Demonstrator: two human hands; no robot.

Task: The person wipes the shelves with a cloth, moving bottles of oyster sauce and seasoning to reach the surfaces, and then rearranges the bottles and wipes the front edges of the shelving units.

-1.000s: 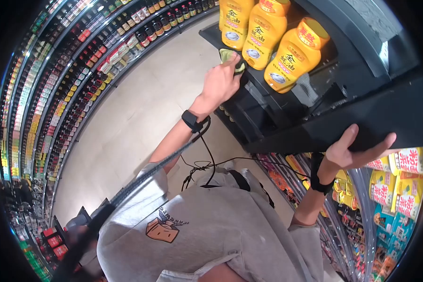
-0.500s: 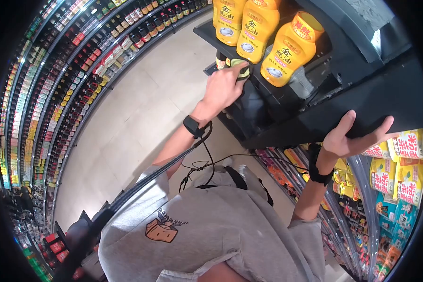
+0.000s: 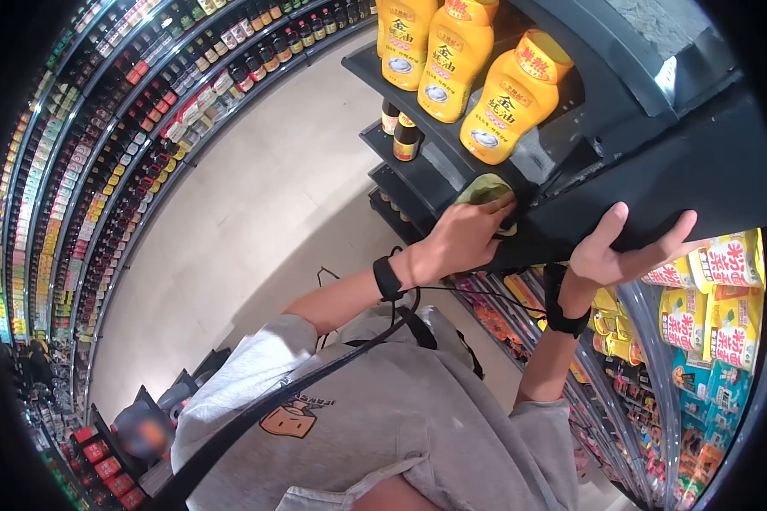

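My left hand (image 3: 462,240) is closed on a folded green cloth (image 3: 487,189), pressing it against the front edge of the black shelf (image 3: 562,183). Part of the cloth is hidden under my fingers. Fingers spread, my right hand (image 3: 612,254) rests on the dark side panel (image 3: 656,192) of the same shelf unit. Above the cloth stand yellow oyster sauce bottles, the closest being the right-hand bottle (image 3: 516,98).
A dark sauce bottle (image 3: 406,139) stands on a lower shelf. Yellow packets (image 3: 729,255) fill the rack by my right arm. Curved shelves of bottles (image 3: 158,102) line the far side of the pale floor (image 3: 230,204). A black strap (image 3: 315,375) crosses my shirt.
My left hand has moved right and toward me along the shelf edge with the cloth, uncovering dark bottles below. My right hand stays on the panel. The view has shifted slightly.
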